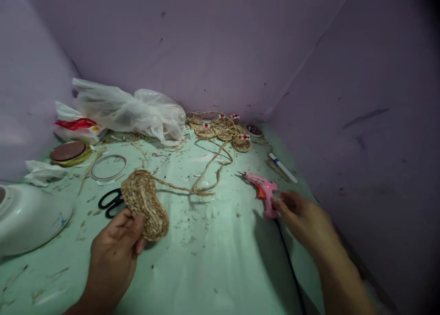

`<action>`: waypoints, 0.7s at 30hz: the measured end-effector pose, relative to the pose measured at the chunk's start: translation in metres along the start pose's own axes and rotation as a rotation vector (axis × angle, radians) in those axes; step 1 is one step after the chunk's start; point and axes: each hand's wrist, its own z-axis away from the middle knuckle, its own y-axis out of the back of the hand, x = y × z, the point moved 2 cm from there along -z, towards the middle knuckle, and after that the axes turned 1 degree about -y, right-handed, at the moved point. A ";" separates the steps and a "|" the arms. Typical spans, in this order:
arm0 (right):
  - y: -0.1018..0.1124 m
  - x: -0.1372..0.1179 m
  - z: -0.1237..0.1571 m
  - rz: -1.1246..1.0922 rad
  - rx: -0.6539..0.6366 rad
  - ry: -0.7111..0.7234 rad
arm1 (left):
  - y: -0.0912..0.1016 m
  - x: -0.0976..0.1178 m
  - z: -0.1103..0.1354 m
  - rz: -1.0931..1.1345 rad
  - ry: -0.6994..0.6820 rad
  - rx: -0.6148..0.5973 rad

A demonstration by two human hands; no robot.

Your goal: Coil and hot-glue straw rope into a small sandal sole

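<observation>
My left hand (115, 255) pinches a coiled, braided straw piece (146, 207), long and rounded with a narrower middle, raised above the table. A loose end of braided straw cord (175, 186) trails from its top across the table. At the right, my right hand (305, 218) has its fingertips closed on the back of the handle of a pink hot glue gun (263, 184). The gun's metal nozzle points left, its orange trigger shows, and a small red light glows. Its black cable (288, 257) runs down toward me. Part of the right-hand grip is hidden.
Black-handled scissors (112, 204) lie partly behind the straw piece. Around them are a tape ring (109, 167), a round tin (68, 153) and a white rounded container (34, 218). A plastic bag (137, 111), beaded straw pieces (223, 129) and a cutter (283, 167) lie farther back.
</observation>
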 end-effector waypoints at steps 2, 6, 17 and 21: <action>-0.010 0.000 -0.009 0.044 -0.057 -0.010 | -0.001 -0.002 0.001 0.033 -0.003 -0.006; -0.029 -0.006 -0.022 -0.024 -0.101 -0.058 | -0.001 -0.021 0.003 0.015 0.088 -0.184; -0.026 -0.028 -0.033 -0.844 -0.294 -0.075 | -0.007 -0.019 0.003 -0.098 0.130 -0.325; -0.031 -0.049 -0.014 -1.032 -0.483 -0.046 | -0.003 -0.014 -0.005 -0.421 0.065 -0.446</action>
